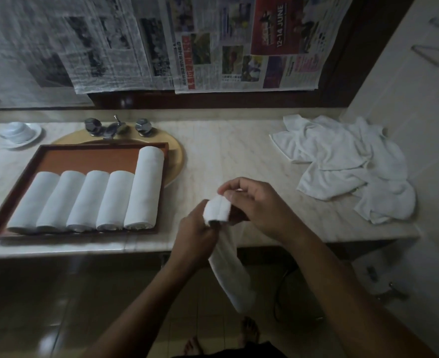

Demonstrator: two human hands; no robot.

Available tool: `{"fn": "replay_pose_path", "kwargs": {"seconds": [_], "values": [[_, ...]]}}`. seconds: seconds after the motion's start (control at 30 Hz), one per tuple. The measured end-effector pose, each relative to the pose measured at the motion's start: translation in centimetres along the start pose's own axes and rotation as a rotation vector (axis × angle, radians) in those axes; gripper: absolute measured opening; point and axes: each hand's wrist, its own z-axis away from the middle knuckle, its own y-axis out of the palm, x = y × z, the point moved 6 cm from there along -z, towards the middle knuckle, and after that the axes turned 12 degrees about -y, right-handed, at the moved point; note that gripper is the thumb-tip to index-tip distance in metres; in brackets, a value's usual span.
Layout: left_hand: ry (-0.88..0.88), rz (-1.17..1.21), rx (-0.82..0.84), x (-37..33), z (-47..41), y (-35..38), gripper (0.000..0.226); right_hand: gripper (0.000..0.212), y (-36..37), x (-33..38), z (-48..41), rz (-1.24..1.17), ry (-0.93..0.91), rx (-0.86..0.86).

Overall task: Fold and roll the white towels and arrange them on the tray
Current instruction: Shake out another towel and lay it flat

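Both hands hold a folded white towel (227,270) in the air over the counter's front edge. Its top end is rolled into a small coil, and the long tail hangs down toward the floor. My left hand (195,228) grips the coil from below and the left. My right hand (252,202) pinches its top and right side with curled fingers. To the left, a brown wooden tray (84,156) holds several rolled white towels (89,200) side by side; the rightmost roll (146,187) is longer than the others.
A heap of loose white towels (347,164) lies at the counter's right end beside the tiled wall. Behind the tray are a tan basin with chrome taps (117,127) and a white cup on a saucer (19,133). Newspaper sheets cover the mirror. My bare feet show on the floor tiles.
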Motion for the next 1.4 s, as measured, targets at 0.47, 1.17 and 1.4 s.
{"fn": "replay_pose_path", "kwargs": {"seconds": [0.47,1.17,1.4], "values": [[0.135,0.136,0.067,-1.5,-1.2,-3.2,0.035,0.027,-0.6,-8.7,1.9,0.369,-0.005,0.252],[-0.388,0.166,0.049,13.6,-1.6,-3.7,0.018,0.023,-8.7,-18.8,6.0,0.789,0.399,0.757],[-0.443,-0.029,0.022,14.8,-4.9,-2.3,0.023,0.038,-16.4,-22.1,2.4,0.788,0.343,0.489]]}}
